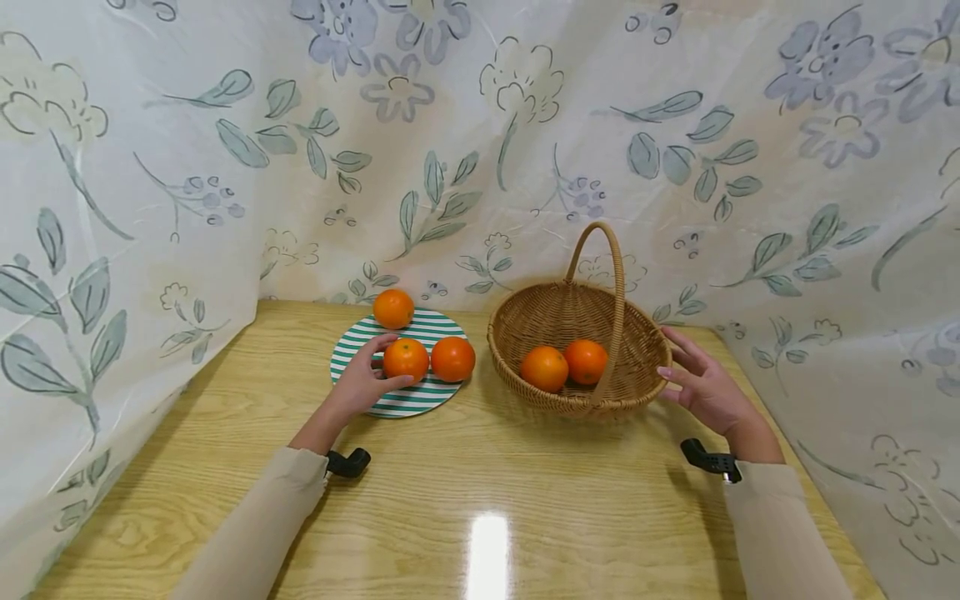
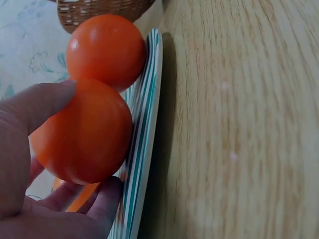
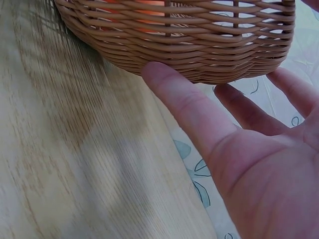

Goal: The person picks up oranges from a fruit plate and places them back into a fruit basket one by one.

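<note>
Three oranges share a round plate with green and white stripes (image 1: pixel 397 406). My left hand (image 1: pixel 363 382) grips the nearest left orange (image 1: pixel 406 360), its thumb on one side and fingers curled round the other. That orange (image 2: pixel 87 132) sits against a second orange (image 2: pixel 106 52) in the left wrist view; the third orange (image 1: pixel 393 309) lies at the plate's back edge. To the right stands a wicker basket (image 1: pixel 517 321) with two oranges inside. My right hand (image 1: pixel 708 390), fingers spread, rests against the basket's right side, the thumb (image 3: pixel 174 94) on the outer weave.
The basket's tall arched handle (image 1: pixel 617 275) rises over its right part. Both stand on a wooden table (image 1: pixel 420 500), near its back edge. A floral cloth (image 1: pixel 465 108) hangs behind and along both sides. Black straps with cameras (image 1: pixel 348 462) sit on my wrists.
</note>
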The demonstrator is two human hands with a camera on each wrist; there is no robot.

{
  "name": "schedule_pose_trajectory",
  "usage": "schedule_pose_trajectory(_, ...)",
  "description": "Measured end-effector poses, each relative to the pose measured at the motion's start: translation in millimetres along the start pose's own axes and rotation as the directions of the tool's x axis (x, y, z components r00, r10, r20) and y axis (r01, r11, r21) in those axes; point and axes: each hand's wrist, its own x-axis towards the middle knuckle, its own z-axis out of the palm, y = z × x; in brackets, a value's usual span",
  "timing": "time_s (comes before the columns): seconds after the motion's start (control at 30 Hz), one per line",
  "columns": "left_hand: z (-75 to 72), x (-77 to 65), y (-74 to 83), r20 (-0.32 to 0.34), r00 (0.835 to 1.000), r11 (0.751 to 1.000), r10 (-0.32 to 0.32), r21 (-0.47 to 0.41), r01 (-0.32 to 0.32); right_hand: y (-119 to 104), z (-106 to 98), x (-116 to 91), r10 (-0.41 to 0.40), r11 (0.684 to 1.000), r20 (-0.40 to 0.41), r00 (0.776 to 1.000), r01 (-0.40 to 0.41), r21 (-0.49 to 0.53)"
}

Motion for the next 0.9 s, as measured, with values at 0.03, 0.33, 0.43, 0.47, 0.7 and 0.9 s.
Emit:
schedule_pose_trajectory(0.03, 0.4, 0.5, -0.7, 0.001, 1.0, 1.0, -0.002, 0.0, 0.002, 0.0, 0.6, -0.2, 0.003, 1.0, -0.005, 1.0, -0.003, -0.003)
schedule_pose_trajectory(0.33, 0.1, 1.8, -3.0, -0.015, 1.0, 1.0, -0.014, 0.007, 0.014, 0.1, 3.8, -2.7, -0.005, 1.0, -0.012, 1.0, 0.005, 0.013)
schedule_pose_trajectory(0.43, -1.4, 0.5, -2.5, -0.016, 1.0, 1.0, -0.017, 0.001, 0.017, -0.1, 4.2, -3.4, -0.007, 1.0, -0.013, 1.0, 0.008, 0.012)
schedule_pose_trajectory(0.47, -1.7, -0.1, -2.4, -0.015, 1.0, 1.0, -0.017, -0.004, 0.016, -0.1, 4.3, -3.6, -0.007, 1.0, -0.015, 1.0, 0.007, 0.01)
schedule_pose_trajectory(0.7, -4.0, -4.7, -2.5, -0.004, 1.0, 1.0, 0.016, -0.021, -0.016, -1.4, 7.7, -5.7, 0.014, 1.0, -0.035, 0.999, -0.015, -0.003)
schedule_pose_trajectory(0.9, -5.1, -8.1, -1.9, -0.006, 1.0, 1.0, 0.015, -0.023, -0.015, -1.6, 9.8, -8.4, 0.014, 1.0, -0.033, 0.999, -0.014, 0.005)
